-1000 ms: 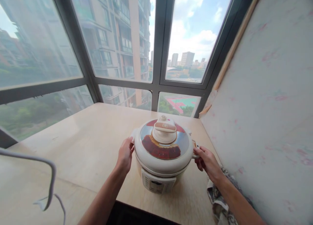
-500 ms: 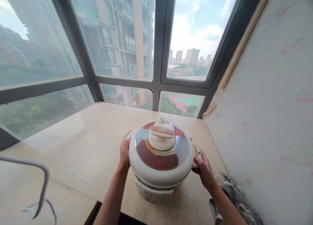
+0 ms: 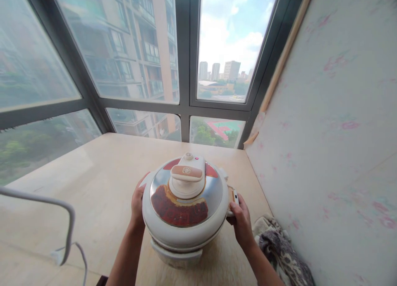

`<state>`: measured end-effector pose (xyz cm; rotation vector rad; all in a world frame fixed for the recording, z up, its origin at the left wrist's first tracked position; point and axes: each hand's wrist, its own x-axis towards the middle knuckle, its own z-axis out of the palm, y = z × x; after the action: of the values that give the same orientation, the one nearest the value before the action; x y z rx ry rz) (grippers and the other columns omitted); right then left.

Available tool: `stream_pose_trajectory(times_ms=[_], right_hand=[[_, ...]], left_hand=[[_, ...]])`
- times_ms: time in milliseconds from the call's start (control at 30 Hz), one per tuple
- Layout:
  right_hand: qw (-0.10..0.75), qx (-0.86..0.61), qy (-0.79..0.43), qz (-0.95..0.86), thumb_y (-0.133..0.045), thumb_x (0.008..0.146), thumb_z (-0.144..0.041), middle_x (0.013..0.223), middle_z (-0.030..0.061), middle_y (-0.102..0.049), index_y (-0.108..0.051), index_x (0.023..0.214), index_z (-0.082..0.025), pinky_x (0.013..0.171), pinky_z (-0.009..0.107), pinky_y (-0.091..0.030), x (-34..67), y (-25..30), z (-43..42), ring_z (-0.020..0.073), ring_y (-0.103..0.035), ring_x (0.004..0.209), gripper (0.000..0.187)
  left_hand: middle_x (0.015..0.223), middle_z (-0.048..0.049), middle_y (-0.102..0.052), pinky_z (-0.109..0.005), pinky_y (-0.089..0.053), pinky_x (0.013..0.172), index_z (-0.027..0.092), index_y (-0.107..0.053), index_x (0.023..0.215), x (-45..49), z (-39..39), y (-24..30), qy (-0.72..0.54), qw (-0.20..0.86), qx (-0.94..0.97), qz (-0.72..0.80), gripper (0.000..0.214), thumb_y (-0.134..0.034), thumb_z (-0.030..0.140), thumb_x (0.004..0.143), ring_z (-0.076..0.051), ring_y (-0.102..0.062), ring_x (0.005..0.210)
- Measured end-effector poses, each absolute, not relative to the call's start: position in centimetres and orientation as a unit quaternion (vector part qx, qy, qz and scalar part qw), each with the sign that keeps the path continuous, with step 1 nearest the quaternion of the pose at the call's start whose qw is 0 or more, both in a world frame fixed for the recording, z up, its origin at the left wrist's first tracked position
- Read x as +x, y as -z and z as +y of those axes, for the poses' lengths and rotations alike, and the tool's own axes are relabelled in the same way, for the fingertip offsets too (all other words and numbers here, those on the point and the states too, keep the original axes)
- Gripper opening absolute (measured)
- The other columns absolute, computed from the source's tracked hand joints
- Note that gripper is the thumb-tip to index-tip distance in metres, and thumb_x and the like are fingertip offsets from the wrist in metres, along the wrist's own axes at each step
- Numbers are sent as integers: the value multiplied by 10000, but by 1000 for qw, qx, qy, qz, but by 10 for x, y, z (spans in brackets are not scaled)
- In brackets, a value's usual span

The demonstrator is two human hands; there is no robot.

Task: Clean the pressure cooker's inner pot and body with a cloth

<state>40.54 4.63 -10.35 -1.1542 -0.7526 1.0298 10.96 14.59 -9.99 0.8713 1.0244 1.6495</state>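
Observation:
A white electric pressure cooker (image 3: 183,232) is in front of me at the lower middle of the head view. Its round lid has a shiny metal top with dark red patches and a knob-like handle (image 3: 186,173) in the centre. My left hand (image 3: 138,201) grips the cooker's left side handle, the fingers partly hidden behind it. On the other side my right hand (image 3: 240,215) is closed around the right side handle, thumb on top. The cooker's base tapers below the rim, and I cannot tell whether it touches the wooden surface (image 3: 93,174).
Grey-framed windows (image 3: 184,108) run along the back and left. A papered wall (image 3: 325,133) rises at the right, with a bunched patterned cloth (image 3: 276,244) at its foot. A bent white tube (image 3: 70,219) stands at the lower left.
The view has shifted, so the cooker and both hands appear further left and slightly lower. Both hands keep the same hold on it.

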Motion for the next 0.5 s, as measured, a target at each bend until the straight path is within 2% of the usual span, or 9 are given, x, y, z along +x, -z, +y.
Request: stream_pose_trajectory(times_ms=[133,300,500], right_hand=[[659,-505,-450,-329,-713,758,-636,669,-69,-484,-582,1021,-221,432,183,-354,404,104,45,88,-398,515,508],[653,-496,-457,-344,-710,752,-639,649,-72,-469,-590,1039,-215,408,178,-329,408,107,48,84,-366,499,526],[642,-478,-467,-376,-702,762,-649,624,-77,-454,-598,1059,-208,384,176,-295,415,110,50,78,-333,471,541]], left_hand=[[1084,-54,-787,-412,-567,919,205,-709,1218,116,141,87,-679,530,334,383,492,-700,381,759,-335,-707,1082],[1066,-50,-792,-397,-565,917,200,-744,1146,118,140,84,-681,529,347,369,418,-710,359,761,-330,-713,1067],[1126,-68,-785,-411,-554,945,199,-706,1238,113,143,96,-680,517,351,384,470,-677,383,807,-326,-712,1094]])
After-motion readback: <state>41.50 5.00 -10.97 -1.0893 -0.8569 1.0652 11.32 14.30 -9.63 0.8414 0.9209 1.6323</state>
